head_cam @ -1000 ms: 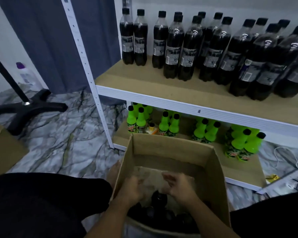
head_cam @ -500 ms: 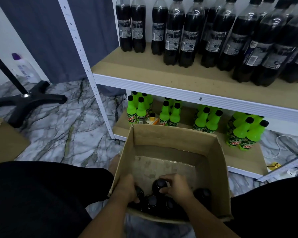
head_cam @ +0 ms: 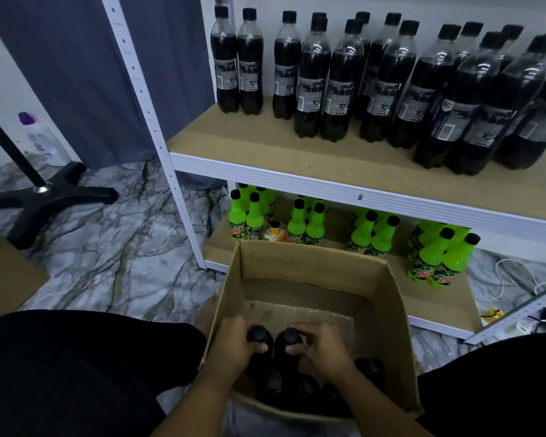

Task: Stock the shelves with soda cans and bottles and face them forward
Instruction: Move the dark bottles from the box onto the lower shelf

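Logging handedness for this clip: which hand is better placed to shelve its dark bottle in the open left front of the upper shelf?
Left, probably. The left hand grips a bottle on the gap's side; the right hand would cross over.

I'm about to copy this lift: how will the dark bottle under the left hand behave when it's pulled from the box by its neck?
The bottle looks full like the shelf bottles, so probably heavy for its size. The left hand grips only near the cap; smooth plastic may slip. Tall and narrow, it could tip when set down.

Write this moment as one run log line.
left hand: grips dark bottle | right hand: grips second bottle | place: cardboard box
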Demonstrator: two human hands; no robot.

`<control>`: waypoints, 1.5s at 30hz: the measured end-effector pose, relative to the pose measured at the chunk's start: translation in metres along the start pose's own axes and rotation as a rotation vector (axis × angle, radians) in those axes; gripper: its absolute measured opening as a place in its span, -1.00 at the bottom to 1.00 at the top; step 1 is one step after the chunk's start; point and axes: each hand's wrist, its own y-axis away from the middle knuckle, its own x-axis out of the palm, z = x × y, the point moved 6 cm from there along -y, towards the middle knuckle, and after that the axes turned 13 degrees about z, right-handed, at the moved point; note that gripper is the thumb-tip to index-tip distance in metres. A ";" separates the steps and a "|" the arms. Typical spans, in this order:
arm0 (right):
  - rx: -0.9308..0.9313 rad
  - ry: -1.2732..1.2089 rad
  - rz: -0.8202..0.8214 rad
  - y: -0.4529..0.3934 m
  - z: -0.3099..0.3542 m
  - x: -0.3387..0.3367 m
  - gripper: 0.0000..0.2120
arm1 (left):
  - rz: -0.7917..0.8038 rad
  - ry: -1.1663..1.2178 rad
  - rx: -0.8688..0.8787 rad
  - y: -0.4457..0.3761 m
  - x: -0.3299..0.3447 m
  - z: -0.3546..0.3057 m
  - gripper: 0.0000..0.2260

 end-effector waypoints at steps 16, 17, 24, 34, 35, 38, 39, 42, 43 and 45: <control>-0.321 -0.173 -0.366 0.068 0.148 -0.181 -0.69 | -0.055 0.276 0.551 0.011 -0.114 -0.208 -0.73; -0.339 -0.163 -0.391 0.077 0.157 -0.194 -0.69 | -0.055 0.268 0.585 0.014 -0.120 -0.228 -0.73; -0.401 -0.141 -0.549 0.139 0.205 -0.290 -0.73 | -0.045 0.146 0.796 0.023 -0.137 -0.361 -0.90; -0.339 -0.121 -0.784 0.206 0.205 -0.435 -0.67 | -0.074 0.074 0.963 -0.007 -0.115 -0.532 -0.85; -0.328 -0.119 -0.796 0.210 0.200 -0.446 -0.73 | -0.079 0.054 0.961 -0.013 -0.108 -0.545 -0.84; -0.298 -0.130 -0.826 0.219 0.185 -0.473 -0.79 | -0.078 0.026 0.952 -0.033 -0.086 -0.577 -0.84; -0.288 -0.139 -0.839 0.220 0.180 -0.481 -0.76 | -0.074 0.026 0.953 -0.039 -0.080 -0.586 -0.85; -0.252 -0.159 -0.879 0.222 0.160 -0.503 -0.78 | -0.059 -0.003 0.959 -0.056 -0.061 -0.608 -0.88; -0.240 -0.167 -0.891 0.223 0.153 -0.509 -0.79 | -0.056 -0.006 0.959 -0.060 -0.056 -0.614 -0.87; -0.226 -0.194 -0.913 0.222 0.142 -0.520 -0.81 | -0.048 -0.004 0.957 -0.070 -0.046 -0.622 -0.85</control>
